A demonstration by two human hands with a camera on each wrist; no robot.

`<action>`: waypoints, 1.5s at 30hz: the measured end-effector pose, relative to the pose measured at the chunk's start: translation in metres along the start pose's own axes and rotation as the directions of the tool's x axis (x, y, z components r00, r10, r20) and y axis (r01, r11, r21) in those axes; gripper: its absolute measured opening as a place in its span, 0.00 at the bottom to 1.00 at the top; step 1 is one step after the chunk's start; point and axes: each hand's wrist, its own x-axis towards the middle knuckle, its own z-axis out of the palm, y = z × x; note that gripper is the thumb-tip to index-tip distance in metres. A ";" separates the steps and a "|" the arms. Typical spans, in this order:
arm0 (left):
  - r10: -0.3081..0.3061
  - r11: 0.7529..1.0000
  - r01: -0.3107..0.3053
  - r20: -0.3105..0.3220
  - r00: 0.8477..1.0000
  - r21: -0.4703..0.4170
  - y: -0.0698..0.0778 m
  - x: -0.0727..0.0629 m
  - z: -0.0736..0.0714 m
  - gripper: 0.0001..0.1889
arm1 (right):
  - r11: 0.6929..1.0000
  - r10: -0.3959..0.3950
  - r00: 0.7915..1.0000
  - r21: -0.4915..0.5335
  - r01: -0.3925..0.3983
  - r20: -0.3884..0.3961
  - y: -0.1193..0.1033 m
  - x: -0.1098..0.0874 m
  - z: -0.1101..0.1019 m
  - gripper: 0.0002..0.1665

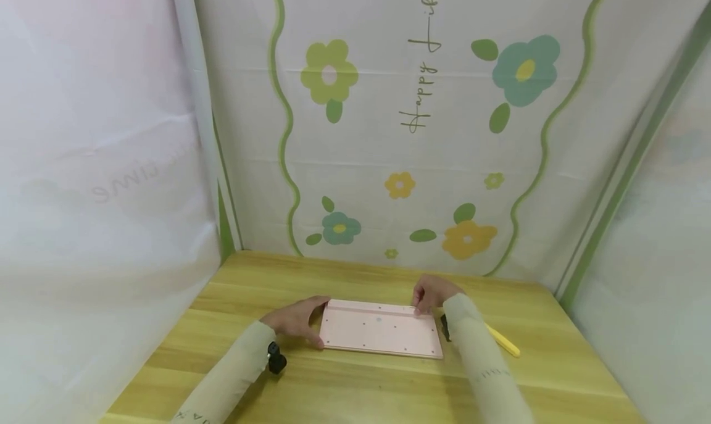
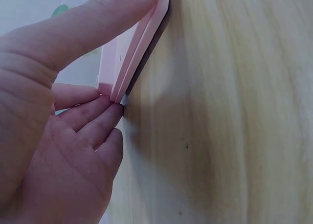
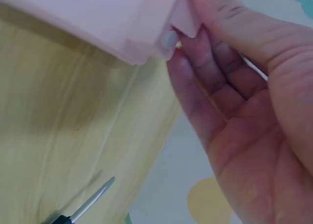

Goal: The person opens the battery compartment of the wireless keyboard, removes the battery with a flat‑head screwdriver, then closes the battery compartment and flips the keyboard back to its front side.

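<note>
A pink keyboard (image 1: 373, 334) lies face down, its flat back dotted with several small screws and a raised ridge along the far edge. My left hand (image 1: 298, 319) spans its left end, thumb at the near corner and fingertips at the far one; the left wrist view shows this hand (image 2: 73, 126) against the pink edge. At the far right, my right hand (image 1: 433, 293) pinches a small pink flap (image 3: 187, 18) on the ridge between thumb and fingers. Beside the flap shows a pale round spot (image 3: 169, 39) at the ridge's end.
A screwdriver with a yellow handle (image 1: 504, 341) lies on the wooden table (image 1: 355, 390) right of the keyboard, partly behind the right sleeve; its metal shaft (image 3: 94, 198) shows in the right wrist view. A flower-printed curtain (image 1: 378, 146) hangs behind the table, with white sheets at both sides.
</note>
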 end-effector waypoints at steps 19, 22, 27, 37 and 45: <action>-0.004 1.000 0.004 -0.008 1.000 -0.004 -0.003 -0.003 -0.004 0.61 | 0.934 -0.345 0.932 -0.133 0.331 -0.108 0.016 -0.015 -0.009 0.08; -0.006 1.000 0.006 -0.009 1.000 -0.002 -0.003 -0.004 -0.004 0.61 | 0.935 -0.336 0.930 -0.169 0.311 -0.148 0.023 -0.014 -0.011 0.08; -0.013 1.000 0.013 -0.007 1.000 -0.003 -0.002 -0.004 -0.002 0.61 | 0.943 -0.314 0.930 -0.173 0.283 -0.191 0.033 -0.014 -0.010 0.06; -0.018 1.000 0.018 -0.004 1.000 0.003 0.001 -0.003 -0.001 0.62 | 0.966 -0.248 0.936 -0.133 0.220 -0.250 0.048 -0.014 0.003 0.08; -0.021 1.000 0.021 0.000 1.000 -0.019 0.002 -0.002 0.002 0.62 | 0.985 -0.158 0.947 -0.117 0.129 -0.280 0.057 -0.008 0.016 0.10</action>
